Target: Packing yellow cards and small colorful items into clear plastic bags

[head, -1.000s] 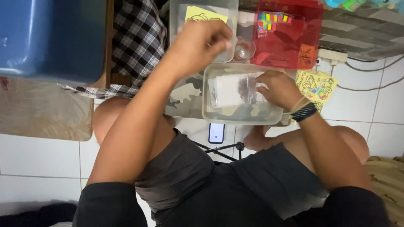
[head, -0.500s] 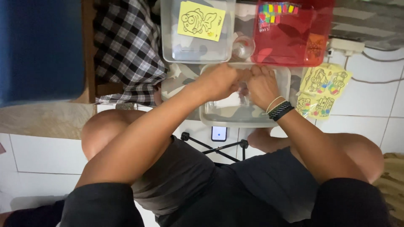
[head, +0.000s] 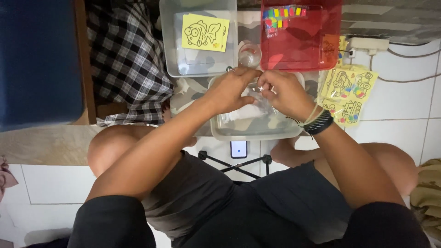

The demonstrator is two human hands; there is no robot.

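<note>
**Both hands meet over the clear tray**

Since a second ago, when my left hand (head: 229, 89) was up at the far tray, it has come back to join my right hand (head: 284, 92) over the near clear tray (head: 257, 131). Both sets of fingertips now pinch at something small and see-through between them, right above the tray's far edge; I cannot tell exactly what it is, only that each grip is narrow and closed on it. White paper (head: 245, 112) lies inside the tray under my hands.

Just beyond my fingers stands a small clear cup (head: 249, 55). Behind it on the left sits a second clear tray (head: 167, 41) with a yellow fish card (head: 204, 32) in it, and on the right a red tray (head: 298, 43) holding small coloured tubes (head: 282, 13). Yellow picture cards (head: 349, 92) lie on the floor beside my right wrist, which wears a dark wristband (head: 318, 123). A phone (head: 238, 149) lies between my knees on the tiled floor.
</note>
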